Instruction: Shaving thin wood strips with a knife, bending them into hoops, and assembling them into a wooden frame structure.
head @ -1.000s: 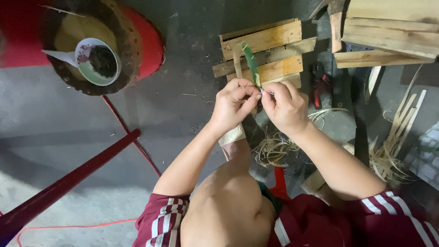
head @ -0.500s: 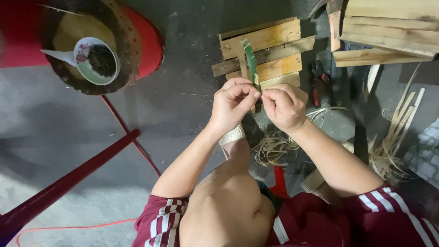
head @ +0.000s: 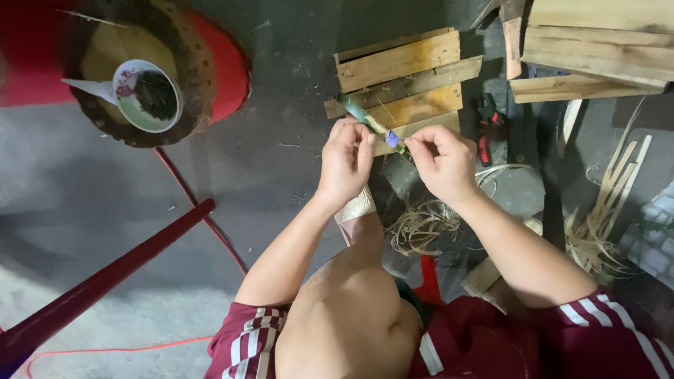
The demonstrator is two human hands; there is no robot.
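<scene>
Both hands meet in front of me over a small wooden pallet (head: 404, 70). My left hand (head: 345, 163) and my right hand (head: 444, 163) pinch a thin green strip or stick (head: 365, 118) that runs slantwise up to the left between them. A small purple-blue bit (head: 392, 138) sits on the strip between the fingertips. My bare knee (head: 351, 309) is below the hands, with a pale flat strip (head: 354, 208) lying across it.
A bowl with dark contents and a spoon (head: 147, 95) sits on a round stump on a red stool (head: 217, 67) at upper left. Wood planks (head: 597, 49) lie upper right. Pale fibre shavings (head: 421, 228) and strips (head: 611, 203) litter the floor. A red bar (head: 105, 281) crosses lower left.
The green strip has tilted from nearly upright to slanting left, and my hands have drawn slightly apart, which exposes the purple-blue bit.
</scene>
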